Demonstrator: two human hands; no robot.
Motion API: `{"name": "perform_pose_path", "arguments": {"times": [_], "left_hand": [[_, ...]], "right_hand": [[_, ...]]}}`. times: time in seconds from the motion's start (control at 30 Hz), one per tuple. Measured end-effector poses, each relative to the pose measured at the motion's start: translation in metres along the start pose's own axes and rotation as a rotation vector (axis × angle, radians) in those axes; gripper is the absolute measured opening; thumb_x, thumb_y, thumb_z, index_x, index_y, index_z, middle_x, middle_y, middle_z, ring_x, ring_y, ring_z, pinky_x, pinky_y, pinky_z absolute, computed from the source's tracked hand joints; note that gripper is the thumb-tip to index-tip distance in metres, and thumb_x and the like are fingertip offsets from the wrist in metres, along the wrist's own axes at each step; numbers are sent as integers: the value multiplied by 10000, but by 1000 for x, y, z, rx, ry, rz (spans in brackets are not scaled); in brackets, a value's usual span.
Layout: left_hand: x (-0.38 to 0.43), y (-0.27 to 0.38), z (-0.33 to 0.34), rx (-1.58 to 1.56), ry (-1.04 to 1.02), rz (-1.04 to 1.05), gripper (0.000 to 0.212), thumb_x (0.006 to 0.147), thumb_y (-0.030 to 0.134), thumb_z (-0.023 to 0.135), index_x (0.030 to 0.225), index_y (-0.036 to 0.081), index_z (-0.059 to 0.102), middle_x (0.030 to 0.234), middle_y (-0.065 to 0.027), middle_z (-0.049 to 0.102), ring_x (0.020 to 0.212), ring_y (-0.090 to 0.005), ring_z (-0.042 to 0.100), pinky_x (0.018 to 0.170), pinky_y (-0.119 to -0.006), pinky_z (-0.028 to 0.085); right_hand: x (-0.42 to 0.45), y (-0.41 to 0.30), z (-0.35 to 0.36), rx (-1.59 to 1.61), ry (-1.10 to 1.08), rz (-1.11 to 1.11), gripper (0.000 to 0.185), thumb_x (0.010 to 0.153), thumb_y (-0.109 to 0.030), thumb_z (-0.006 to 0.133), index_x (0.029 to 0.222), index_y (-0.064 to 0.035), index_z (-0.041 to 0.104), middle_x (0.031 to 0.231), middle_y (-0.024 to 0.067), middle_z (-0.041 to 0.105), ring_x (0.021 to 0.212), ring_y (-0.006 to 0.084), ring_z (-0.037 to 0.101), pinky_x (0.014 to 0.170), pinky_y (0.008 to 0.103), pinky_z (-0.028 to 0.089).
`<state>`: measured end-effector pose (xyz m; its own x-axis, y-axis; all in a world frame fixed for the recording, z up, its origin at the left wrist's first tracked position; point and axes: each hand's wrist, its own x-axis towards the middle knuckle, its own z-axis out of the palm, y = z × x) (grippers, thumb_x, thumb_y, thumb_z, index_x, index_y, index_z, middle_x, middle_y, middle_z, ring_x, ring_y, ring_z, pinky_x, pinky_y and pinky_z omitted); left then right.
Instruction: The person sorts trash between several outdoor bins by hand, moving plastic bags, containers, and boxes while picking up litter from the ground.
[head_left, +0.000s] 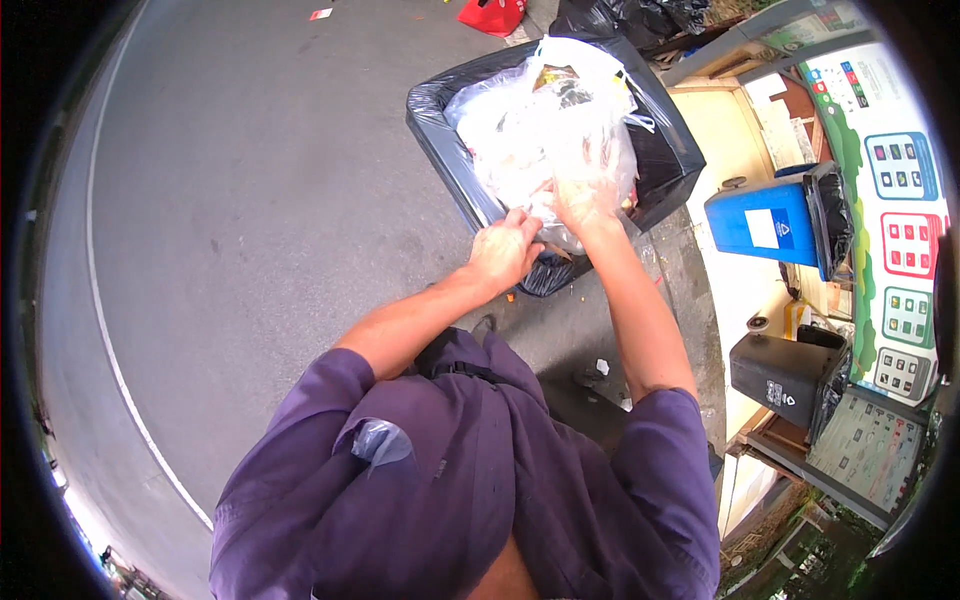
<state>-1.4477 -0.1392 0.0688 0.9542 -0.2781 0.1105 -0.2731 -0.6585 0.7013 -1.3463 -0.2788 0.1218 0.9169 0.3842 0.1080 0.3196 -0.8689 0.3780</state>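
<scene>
A large bin lined with a black plastic bag (442, 161) stands before me, filled with white and clear plastic bags of rubbish (517, 142). At the near rim, my left hand (504, 247) has its fingers closed on the edge of a clear plastic bag. My right hand (585, 195) reaches into the pile, its fingers partly hidden by glare and translucent plastic; whether it grips anything does not show. A white bag with handles (574, 52) lies at the far side of the heap.
A blue wheeled bin (757, 217) and a dark wheeled bin (780, 375) lie to the right, beside a sorting board (874, 225). Black bags (622, 19) and a red bag (493, 15) are beyond the lined bin. Small litter (602, 367) dots the pavement.
</scene>
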Motion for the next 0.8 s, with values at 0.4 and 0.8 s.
{"name": "perform_pose_path", "arguments": {"times": [0.4, 0.8], "left_hand": [[-184, -162, -57, -96, 47, -737, 239, 880, 268, 642, 1032, 85, 662, 1073, -137, 662, 904, -320, 666, 806, -408, 525], [-344, -258, -7, -299, -142, -1209, 272, 875, 272, 607, 1004, 42, 674, 829, -115, 710, 693, -229, 671, 656, -368, 533]], "right_hand": [[-17, 37, 32, 345, -406, 171, 948, 724, -352, 762, 1484, -115, 248, 1422, 224, 420, 1225, 380, 504, 964, 447, 463], [-27, 70, 88, 289, -618, 125, 567, 776, -446, 690, 1234, -125, 601, 1274, 141, 586, 1177, 289, 557, 984, 396, 452]]}}
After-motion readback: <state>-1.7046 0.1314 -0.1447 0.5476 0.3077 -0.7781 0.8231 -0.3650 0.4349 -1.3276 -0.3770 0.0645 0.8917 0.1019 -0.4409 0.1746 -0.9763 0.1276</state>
